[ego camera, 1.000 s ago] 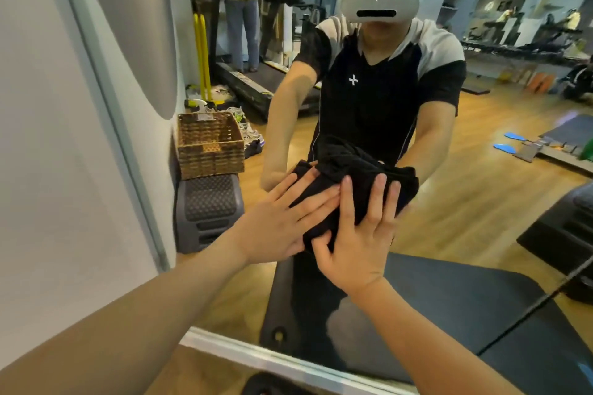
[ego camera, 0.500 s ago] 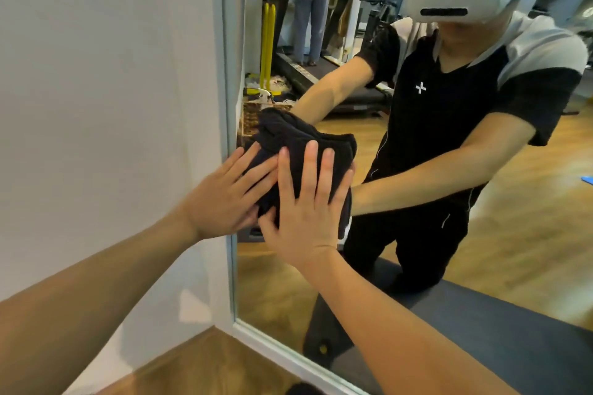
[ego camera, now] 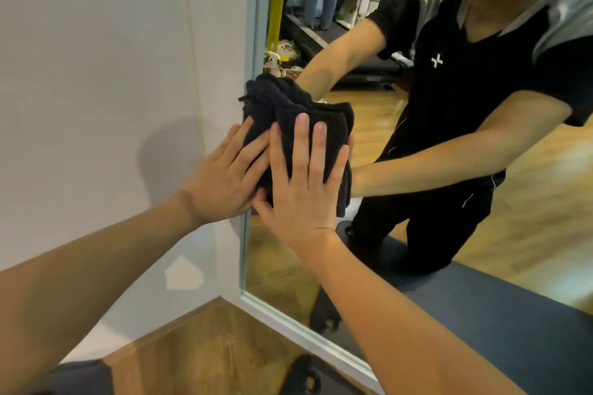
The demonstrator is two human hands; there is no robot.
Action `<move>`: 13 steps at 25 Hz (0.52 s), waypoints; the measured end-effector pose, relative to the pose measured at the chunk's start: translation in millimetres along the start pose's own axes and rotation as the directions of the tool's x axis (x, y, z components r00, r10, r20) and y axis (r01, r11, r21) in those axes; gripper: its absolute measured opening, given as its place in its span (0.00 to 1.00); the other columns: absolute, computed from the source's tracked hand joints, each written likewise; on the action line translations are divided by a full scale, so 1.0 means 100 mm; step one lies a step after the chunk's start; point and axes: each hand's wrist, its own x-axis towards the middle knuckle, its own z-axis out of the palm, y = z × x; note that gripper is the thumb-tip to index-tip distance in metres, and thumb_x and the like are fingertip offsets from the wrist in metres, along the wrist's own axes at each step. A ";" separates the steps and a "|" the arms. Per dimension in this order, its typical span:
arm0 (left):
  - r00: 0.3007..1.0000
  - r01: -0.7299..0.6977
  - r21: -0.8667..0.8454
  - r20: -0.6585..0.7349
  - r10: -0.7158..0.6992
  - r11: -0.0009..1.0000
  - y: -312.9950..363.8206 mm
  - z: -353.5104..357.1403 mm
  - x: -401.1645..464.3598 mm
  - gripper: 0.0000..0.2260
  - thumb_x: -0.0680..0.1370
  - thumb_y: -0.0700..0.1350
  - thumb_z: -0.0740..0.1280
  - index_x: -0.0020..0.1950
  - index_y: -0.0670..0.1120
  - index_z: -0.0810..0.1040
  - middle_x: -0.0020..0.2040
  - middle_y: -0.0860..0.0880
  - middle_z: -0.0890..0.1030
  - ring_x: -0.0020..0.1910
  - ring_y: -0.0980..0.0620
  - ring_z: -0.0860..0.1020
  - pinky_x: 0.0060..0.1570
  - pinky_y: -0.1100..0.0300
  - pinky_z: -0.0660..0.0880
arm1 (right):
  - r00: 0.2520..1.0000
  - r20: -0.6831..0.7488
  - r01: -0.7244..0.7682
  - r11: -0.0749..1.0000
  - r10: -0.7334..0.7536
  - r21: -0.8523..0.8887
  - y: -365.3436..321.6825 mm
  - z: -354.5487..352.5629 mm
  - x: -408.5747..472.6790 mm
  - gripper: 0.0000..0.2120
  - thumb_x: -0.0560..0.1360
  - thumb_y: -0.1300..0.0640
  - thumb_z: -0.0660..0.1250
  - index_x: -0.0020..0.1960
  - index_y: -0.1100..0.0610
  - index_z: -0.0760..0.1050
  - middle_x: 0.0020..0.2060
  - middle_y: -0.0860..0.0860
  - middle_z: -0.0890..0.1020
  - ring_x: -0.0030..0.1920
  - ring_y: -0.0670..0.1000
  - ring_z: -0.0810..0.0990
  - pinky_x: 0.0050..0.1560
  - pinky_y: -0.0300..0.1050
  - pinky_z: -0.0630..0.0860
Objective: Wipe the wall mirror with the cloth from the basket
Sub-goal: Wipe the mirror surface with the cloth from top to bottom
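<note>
Black cloth [ego camera: 288,112]: in the head view it is seen bunched and folded, pressed flat against the wall mirror [ego camera: 417,250] just inside the left frame edge, its upper folds sticking out above the fingers.
Left hand [ego camera: 224,179]: it is laid on the lower left part of the cloth with straight, slightly spread fingers; part of the palm is seen over the mirror frame [ego camera: 256,26] and the white wall [ego camera: 112,74].
Right hand [ego camera: 301,189]: it is spread flat on the cloth just beside the left hand, fingers straight and pointing up, thumb touching the left hand's edge; nothing is gripped.
Mirror reflection: a person in a black shirt with a white headset is shown, both arms stretched to the cloth.
Basket [ego camera: 288,72]: only a woven rim is seen in the reflection, just above the cloth.
Floor [ego camera: 208,346]: wooden boards are seen below the mirror's lower frame.
</note>
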 end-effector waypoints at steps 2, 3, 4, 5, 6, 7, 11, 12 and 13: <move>0.999 0.034 -0.050 0.017 -0.033 0.998 0.14 0.09 -0.14 0.32 0.84 0.51 0.61 0.81 0.36 0.55 0.81 0.35 0.55 0.79 0.26 0.56 0.76 0.32 0.60 | 0.999 -0.002 0.037 0.999 -0.037 0.012 0.00 0.05 -0.16 0.37 0.81 0.42 0.59 0.84 0.55 0.52 0.81 0.61 0.51 0.81 0.63 0.47 0.80 0.68 0.38; 0.998 0.049 -0.065 0.033 -0.047 0.997 0.21 0.13 -0.23 0.33 0.83 0.51 0.63 0.81 0.36 0.54 0.80 0.35 0.56 0.79 0.25 0.56 0.76 0.32 0.60 | 0.998 0.000 0.059 0.998 -0.059 0.012 0.00 0.09 -0.27 0.35 0.82 0.44 0.58 0.84 0.55 0.53 0.81 0.61 0.52 0.81 0.63 0.48 0.80 0.67 0.38; 0.997 0.066 -0.076 0.051 -0.062 0.995 0.28 0.17 -0.32 0.34 0.83 0.50 0.65 0.82 0.37 0.53 0.80 0.35 0.56 0.79 0.25 0.55 0.75 0.31 0.61 | 0.997 0.008 0.080 0.997 -0.080 0.007 0.00 0.13 -0.38 0.34 0.83 0.45 0.58 0.84 0.55 0.53 0.81 0.60 0.53 0.81 0.62 0.47 0.80 0.67 0.39; 0.994 0.085 -0.091 0.070 -0.079 0.992 0.36 0.21 -0.41 0.35 0.82 0.48 0.67 0.82 0.37 0.53 0.80 0.35 0.55 0.79 0.26 0.55 0.75 0.31 0.62 | 0.995 0.024 0.101 0.995 -0.101 0.000 0.00 0.17 -0.49 0.33 0.83 0.46 0.59 0.84 0.55 0.53 0.81 0.60 0.53 0.81 0.62 0.46 0.81 0.66 0.39; 0.991 0.110 -0.111 0.090 -0.101 0.988 0.47 0.26 -0.51 0.34 0.81 0.45 0.67 0.82 0.36 0.53 0.80 0.35 0.55 0.79 0.26 0.55 0.74 0.30 0.63 | 0.992 0.052 0.116 0.993 -0.116 -0.004 0.00 0.21 -0.62 0.33 0.83 0.47 0.60 0.84 0.55 0.52 0.81 0.60 0.52 0.81 0.61 0.45 0.81 0.66 0.40; 0.987 0.134 -0.124 0.109 -0.121 0.983 0.58 0.31 -0.60 0.33 0.81 0.41 0.66 0.81 0.35 0.54 0.80 0.34 0.56 0.79 0.26 0.55 0.73 0.30 0.65 | 0.988 0.082 0.134 0.991 -0.133 -0.009 0.00 0.26 -0.75 0.34 0.83 0.48 0.60 0.84 0.55 0.52 0.82 0.60 0.52 0.81 0.61 0.45 0.80 0.66 0.40; 0.962 0.183 -0.166 0.233 -0.142 0.969 0.89 0.44 -0.78 0.28 0.83 0.41 0.64 0.78 0.29 0.59 0.78 0.27 0.58 0.79 0.24 0.54 0.75 0.29 0.60 | 0.972 0.138 0.193 0.981 -0.190 -0.009 0.05 0.33 -1.06 0.27 0.86 0.54 0.52 0.84 0.56 0.52 0.82 0.59 0.52 0.81 0.62 0.48 0.81 0.66 0.41; 0.963 0.181 -0.169 0.232 -0.139 0.969 0.92 0.43 -0.76 0.29 0.83 0.43 0.65 0.77 0.28 0.59 0.78 0.26 0.58 0.79 0.25 0.54 0.75 0.28 0.59 | 0.971 0.133 0.199 0.980 -0.197 -0.003 0.06 0.33 -1.08 0.26 0.86 0.56 0.50 0.84 0.56 0.53 0.81 0.59 0.52 0.81 0.61 0.50 0.81 0.65 0.42; 0.966 0.181 -0.174 0.217 -0.141 0.968 0.94 0.41 -0.72 0.30 0.83 0.44 0.66 0.77 0.27 0.59 0.77 0.25 0.58 0.79 0.25 0.54 0.74 0.27 0.59 | 0.972 0.125 0.202 0.979 -0.201 0.008 0.06 0.33 -1.08 0.26 0.86 0.57 0.50 0.84 0.56 0.54 0.81 0.59 0.52 0.81 0.60 0.51 0.81 0.65 0.44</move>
